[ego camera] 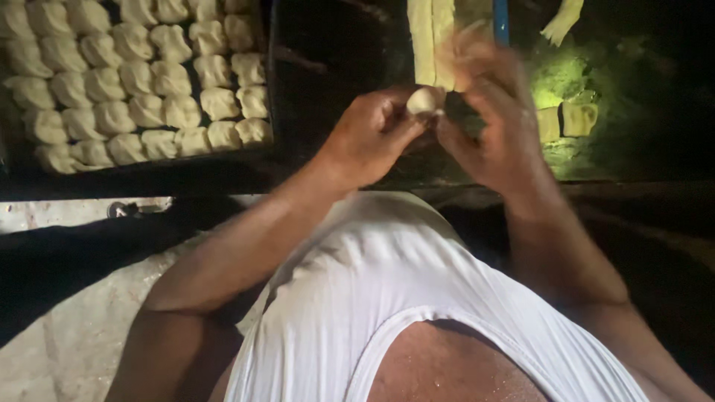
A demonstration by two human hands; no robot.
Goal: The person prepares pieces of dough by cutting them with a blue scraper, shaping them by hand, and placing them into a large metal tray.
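Dough lump (424, 100) roundish, no clear long axis, pinched between left hand (370, 138), right hand (495, 119)

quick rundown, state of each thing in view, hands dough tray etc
left hand: closed on the dough ball
right hand: fingers at the ball, blurred
dough ball: held between both hands
tray: filled with rows of shaped dough pieces
dough strips: lying flat, uncut
cut dough squares: lying loose, lit

White sleeveless ribbed undershirt (417, 298), scooped neckline with stitched hem; arms bare, no rings or watch.
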